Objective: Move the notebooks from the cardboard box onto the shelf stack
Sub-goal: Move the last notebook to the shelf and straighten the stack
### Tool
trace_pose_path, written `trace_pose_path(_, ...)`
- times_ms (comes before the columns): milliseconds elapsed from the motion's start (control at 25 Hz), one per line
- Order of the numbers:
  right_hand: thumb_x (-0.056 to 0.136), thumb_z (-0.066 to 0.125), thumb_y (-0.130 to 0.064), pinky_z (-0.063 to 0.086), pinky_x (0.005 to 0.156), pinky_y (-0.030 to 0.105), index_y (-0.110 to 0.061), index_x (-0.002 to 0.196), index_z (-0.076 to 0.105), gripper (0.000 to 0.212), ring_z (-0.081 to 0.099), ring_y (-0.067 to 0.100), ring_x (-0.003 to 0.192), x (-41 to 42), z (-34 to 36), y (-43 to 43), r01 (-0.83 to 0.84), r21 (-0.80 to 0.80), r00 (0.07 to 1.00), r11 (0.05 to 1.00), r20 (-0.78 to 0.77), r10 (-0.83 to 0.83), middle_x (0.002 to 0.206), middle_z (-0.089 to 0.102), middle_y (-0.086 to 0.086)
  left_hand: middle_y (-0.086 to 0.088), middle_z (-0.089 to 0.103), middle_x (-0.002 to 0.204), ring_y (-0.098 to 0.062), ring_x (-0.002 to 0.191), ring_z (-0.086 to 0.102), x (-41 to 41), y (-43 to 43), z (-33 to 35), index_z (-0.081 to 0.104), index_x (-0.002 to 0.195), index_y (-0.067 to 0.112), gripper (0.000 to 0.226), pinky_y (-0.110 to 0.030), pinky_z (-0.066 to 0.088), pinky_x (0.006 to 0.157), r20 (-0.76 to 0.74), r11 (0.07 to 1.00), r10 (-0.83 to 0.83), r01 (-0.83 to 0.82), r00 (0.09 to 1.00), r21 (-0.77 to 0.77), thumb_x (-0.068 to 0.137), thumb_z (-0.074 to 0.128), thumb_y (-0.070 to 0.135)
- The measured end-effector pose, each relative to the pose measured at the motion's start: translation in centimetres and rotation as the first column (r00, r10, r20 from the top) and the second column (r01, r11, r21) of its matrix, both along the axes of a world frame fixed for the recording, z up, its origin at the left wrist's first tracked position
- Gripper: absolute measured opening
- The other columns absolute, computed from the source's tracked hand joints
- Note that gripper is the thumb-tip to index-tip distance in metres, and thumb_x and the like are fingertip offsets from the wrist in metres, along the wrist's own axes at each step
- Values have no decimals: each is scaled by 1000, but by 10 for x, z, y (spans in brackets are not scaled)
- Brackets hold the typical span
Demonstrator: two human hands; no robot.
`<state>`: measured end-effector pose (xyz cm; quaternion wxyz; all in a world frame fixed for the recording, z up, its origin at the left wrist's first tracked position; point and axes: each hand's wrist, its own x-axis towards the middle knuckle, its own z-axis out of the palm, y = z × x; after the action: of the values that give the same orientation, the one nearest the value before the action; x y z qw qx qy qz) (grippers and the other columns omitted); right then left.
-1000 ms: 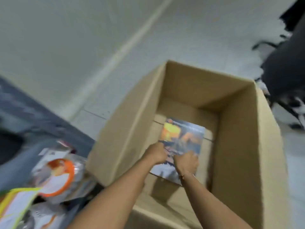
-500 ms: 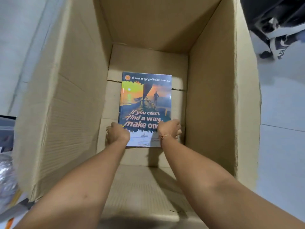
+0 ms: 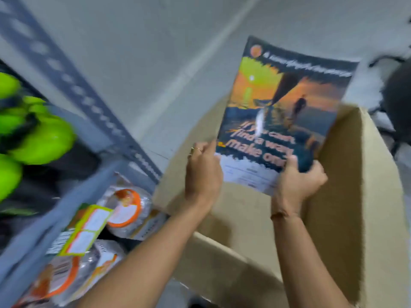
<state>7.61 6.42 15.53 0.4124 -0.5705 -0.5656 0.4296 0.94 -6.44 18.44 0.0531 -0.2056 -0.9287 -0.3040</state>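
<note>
A stockroom: slotted metal shelving [image 3: 93, 101] holding packaged goods [image 3: 124, 210].

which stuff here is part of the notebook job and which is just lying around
Part of the job:
notebook, held at its near edge by the left hand and right hand
cardboard box
shelf

Just lying about:
green things on the shelf
orange-lidded packets
dark chair

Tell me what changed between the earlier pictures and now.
The notebook went from flat on the box floor to raised above its opening. The view swung left, showing the shelf. Unchanged: left hand and right hand still grip its near edge.
</note>
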Motion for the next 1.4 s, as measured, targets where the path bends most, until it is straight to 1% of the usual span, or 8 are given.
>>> trace_pose_path(160, 79, 66, -16, 42, 91, 6, -2, 122, 57, 47, 54, 14, 107, -20, 133, -65, -132, 269, 844, 954, -474, 250, 117, 52, 15, -18, 63, 102, -20, 94, 57, 20, -87, 118, 59, 125, 1, 47, -13, 39, 90, -438, 940, 238, -91, 867, 329, 83, 55, 21)
trace_pose_path(280, 79, 66, -23, 50, 95, 26, -16, 123, 59, 45, 60, 22, 111, -40, 204, -132, -309, 425, 580, 851, -625, 522, 123, 58, 9, -21, 62, 102, -15, 96, 50, 41, -162, 190, 60, 122, -2, 49, 5, 25, 94, -600, 876, 457, -215, 656, 432, 81, 54, 24)
trace_pose_path(400, 81, 64, -11, 50, 87, 16, -6, 112, 65, 32, 61, 22, 104, -62, 270, -191, -392, 629, 364, 671, -564, 742, 112, 59, 6, -23, 61, 108, -17, 98, 50, 61, -224, 248, 63, 119, -3, 47, -5, 33, 94, -670, 810, 586, -351, 456, 469, 81, 56, 24)
trace_pose_path(600, 84, 57, -2, 36, 83, 5, -4, 108, 69, 28, 63, 25, 107, -97, 388, -245, -515, 810, 262, 279, -162, 952, 117, 69, 11, -23, 64, 119, -37, 106, 61, 60, -276, 336, 65, 117, -2, 36, -35, 43, 93, -681, 672, 682, -598, 267, 438, 84, 60, 13)
trace_pose_path(880, 90, 49, -33, 46, 80, 31, 0, 95, 65, 37, 61, 35, 99, -157, 425, -298, -817, 473, 65, -328, 642, 764, 102, 67, 18, -27, 68, 103, -39, 88, 56, 28, -327, 382, 65, 93, -3, 44, -34, 41, 72, -342, 514, 825, -848, 450, 125, 96, 44, 36)
trace_pose_path(1080, 88, 50, -50, 40, 71, 28, -9, 83, 68, 45, 60, 32, 89, -139, 414, -275, -752, 566, 27, -338, 538, 842, 86, 65, 19, -16, 73, 94, -32, 98, 61, 53, -327, 381, 75, 91, 10, 45, -29, 40, 72, -335, 640, 757, -739, 560, 211, 94, 47, 46)
trace_pose_path(1200, 79, 62, -49, 43, 83, 23, -23, 104, 73, 37, 62, 16, 106, -125, 403, -249, -710, 570, -119, -414, 482, 868, 108, 72, 2, 5, 72, 116, -14, 114, 59, 67, -328, 379, 76, 101, 22, 25, -15, 33, 80, -355, 720, 690, -652, 631, 239, 87, 63, 38)
trace_pose_path(1400, 84, 63, -35, 38, 91, 17, -19, 113, 68, 33, 56, 15, 118, -131, 399, -249, -687, 601, -95, -409, 484, 870, 124, 67, 4, 3, 73, 115, -25, 112, 59, 55, -334, 377, 75, 103, 19, 22, -23, 39, 82, -329, 704, 706, -672, 627, 230, 86, 66, 30)
